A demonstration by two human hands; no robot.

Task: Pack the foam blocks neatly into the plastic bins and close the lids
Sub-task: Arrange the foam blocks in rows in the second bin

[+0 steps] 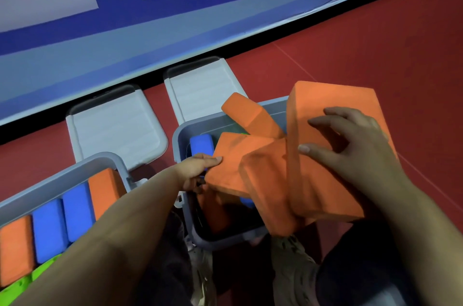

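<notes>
A big blue wall runs along the far side, and the red floor lies under everything. Two grey bins sit on the floor with their lids lying open behind them, flat on the floor. The left bin is packed in a neat row: orange, blue, blue, orange, with green at the near edge. Its lid is just behind it. The right bin is a mess. Its lid lies on the far side.

Orange blocks are heaped over the right bin, tilted and crossing each other. The biggest block stands up on the right, its long side pointing from near to far. A blue block peeks out at the bin's far left.

The right hand lies open on the big block, fingers spread, pressing more than gripping. The left hand pinches the left edge of a tilted orange block. The right hand is nearest to the big block, so it looks like the one to lay it flat. The blocks must lie side by side before the lid can shut.
</notes>
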